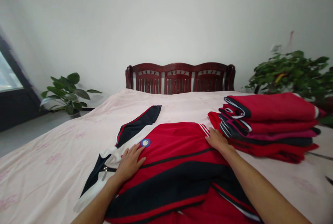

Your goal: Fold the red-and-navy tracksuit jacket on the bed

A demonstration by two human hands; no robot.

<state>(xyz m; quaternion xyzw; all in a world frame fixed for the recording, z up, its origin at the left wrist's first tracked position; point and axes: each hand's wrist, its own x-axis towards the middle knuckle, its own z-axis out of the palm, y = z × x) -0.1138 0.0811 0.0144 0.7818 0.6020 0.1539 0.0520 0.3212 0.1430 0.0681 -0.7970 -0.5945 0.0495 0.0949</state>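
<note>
A zip-up tracksuit jacket [171, 140] in red, navy and white lies spread on the bed before me, its collar end to the left. My left hand [131, 161] rests on its upper part beside a round blue badge [145, 143], fingers spread. The metal zip pull [104, 172] shows left of that hand. At the striped hem on the right, my right hand [218, 139] lies on the cloth with thumb and fingers apart. One navy sleeve [140, 125] stretches away towards the headboard; the other lies folded across the near side. More red cloth shows beneath the near edge.
A stack of folded red and navy clothes [273, 127] stands right of the jacket, close to my right hand. Pale pink floral bedding [52, 147] covers the bed. Behind are a dark wooden headboard [178, 78] and leafy plants at left [67, 92] and right [291, 75].
</note>
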